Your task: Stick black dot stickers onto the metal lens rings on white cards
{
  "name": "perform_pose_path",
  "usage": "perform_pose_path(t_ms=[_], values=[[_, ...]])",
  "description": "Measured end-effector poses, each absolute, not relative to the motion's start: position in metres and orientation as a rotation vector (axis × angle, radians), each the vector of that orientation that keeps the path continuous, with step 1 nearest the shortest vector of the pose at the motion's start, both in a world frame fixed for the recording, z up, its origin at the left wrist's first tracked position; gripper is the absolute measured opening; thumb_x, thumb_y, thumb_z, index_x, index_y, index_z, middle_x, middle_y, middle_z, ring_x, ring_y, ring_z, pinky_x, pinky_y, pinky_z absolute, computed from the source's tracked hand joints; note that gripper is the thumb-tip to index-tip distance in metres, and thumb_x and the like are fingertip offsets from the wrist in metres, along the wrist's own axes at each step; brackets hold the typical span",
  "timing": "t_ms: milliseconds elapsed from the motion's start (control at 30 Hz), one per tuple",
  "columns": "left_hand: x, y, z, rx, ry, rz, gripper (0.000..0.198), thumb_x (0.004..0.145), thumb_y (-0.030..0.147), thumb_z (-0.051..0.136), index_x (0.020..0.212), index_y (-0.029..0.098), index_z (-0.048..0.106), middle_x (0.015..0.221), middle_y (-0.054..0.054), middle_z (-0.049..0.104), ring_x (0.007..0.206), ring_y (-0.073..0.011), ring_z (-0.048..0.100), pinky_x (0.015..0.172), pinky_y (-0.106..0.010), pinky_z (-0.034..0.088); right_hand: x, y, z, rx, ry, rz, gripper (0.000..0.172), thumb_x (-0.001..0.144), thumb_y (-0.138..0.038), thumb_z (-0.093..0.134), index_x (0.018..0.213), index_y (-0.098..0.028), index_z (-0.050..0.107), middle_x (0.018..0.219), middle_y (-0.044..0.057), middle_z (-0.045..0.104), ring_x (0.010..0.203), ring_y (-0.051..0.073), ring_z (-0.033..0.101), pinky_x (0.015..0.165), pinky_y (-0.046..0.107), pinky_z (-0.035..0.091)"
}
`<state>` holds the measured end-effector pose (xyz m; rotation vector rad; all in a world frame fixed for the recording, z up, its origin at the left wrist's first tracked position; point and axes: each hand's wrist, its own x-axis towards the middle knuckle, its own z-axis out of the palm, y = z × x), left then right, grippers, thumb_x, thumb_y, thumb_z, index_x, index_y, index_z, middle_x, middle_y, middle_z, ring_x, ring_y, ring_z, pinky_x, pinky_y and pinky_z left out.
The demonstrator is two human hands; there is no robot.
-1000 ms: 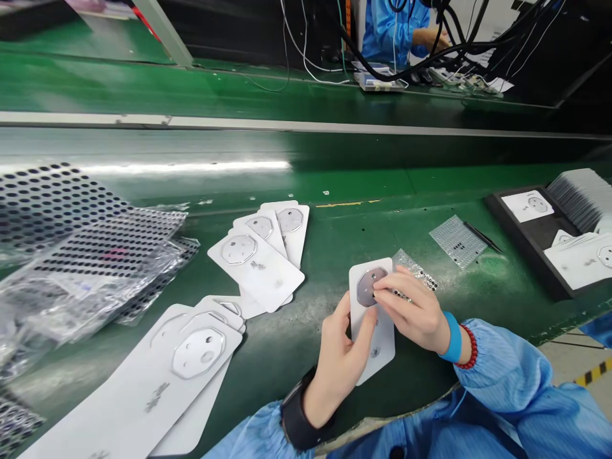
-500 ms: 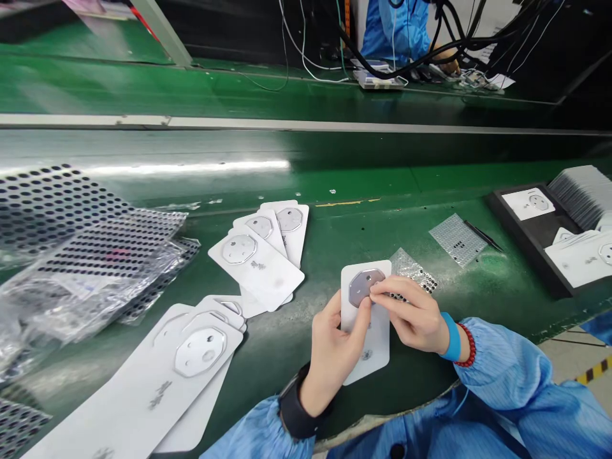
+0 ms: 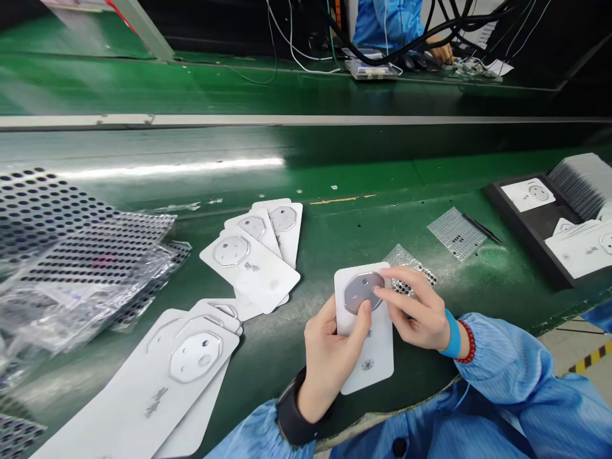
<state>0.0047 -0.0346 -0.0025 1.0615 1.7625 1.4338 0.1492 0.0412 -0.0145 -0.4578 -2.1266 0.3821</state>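
Observation:
My left hand point(image 3: 327, 357) grips a white rounded panel point(image 3: 370, 366) by its left edge, with the thumb lying on top. At the panel's upper end is a grey octagonal plate point(image 3: 357, 294) with small holes, and dark printed marks show lower down. My right hand point(image 3: 421, 312) is at the panel's upper right, its fingers apart and the fingertips at the plate's right edge. No object shows between them. Just beyond lies a clear sheet with small black dots point(image 3: 410, 274), partly hidden by that hand.
Similar white panels lie fanned out point(image 3: 253, 271) and in a left-hand stack point(image 3: 143, 395). Perforated plastic sheets point(image 3: 95, 248) are piled at far left. Right of my hands are a gridded sheet point(image 3: 454, 233), black tweezers point(image 3: 482, 229) and a black tray point(image 3: 530, 229) of panels. A co-worker's sleeve point(image 3: 382, 25) shows opposite.
My right fingers have spread from a pinch over the plate and shifted to its right edge. The panel has tilted slightly in my left hand. The whole view has shifted a little.

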Motion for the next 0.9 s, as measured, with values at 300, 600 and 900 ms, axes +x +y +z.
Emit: perform_pose_path(t_ms=[300,600,900], values=[[0.002,-0.04,-0.0017,1.136,1.747,1.442,0.016,0.082,0.031,0.062,0.076,0.018,0.069,0.051,0.004,0.061,0.042,-0.0101,0.049,0.04,-0.018,0.04,0.1476,0.038,-0.0064,-0.555,-2.021,0.53,0.037,0.087,-0.005,0.052,0.117,-0.02,0.065,0.139,0.013,0.053,0.125,0.028,0.056,0.098,0.045,0.056],[0.0032,-0.0398,-0.0006,1.022,1.755,1.443,0.015,0.077,0.032,0.069,0.078,0.017,0.071,0.057,0.001,0.067,0.045,-0.0112,0.056,0.043,-0.018,0.046,0.1466,0.0363,-0.0045,-0.506,-1.98,0.656,0.035,0.089,-0.002,0.053,0.118,-0.019,0.063,0.14,0.011,0.051,0.121,0.022,0.059,0.089,0.034,0.062],[0.0047,-0.0427,-0.0079,0.985,1.79,1.464,0.023,0.077,0.038,0.071,0.078,0.015,0.071,0.048,0.003,0.06,0.036,-0.0085,0.049,0.033,-0.016,0.037,0.1453,0.0351,-0.0045,-0.546,-1.97,0.749,0.031,0.089,-0.001,0.054,0.111,-0.018,0.066,0.136,0.011,0.054,0.118,0.021,0.061,0.09,0.033,0.062]])
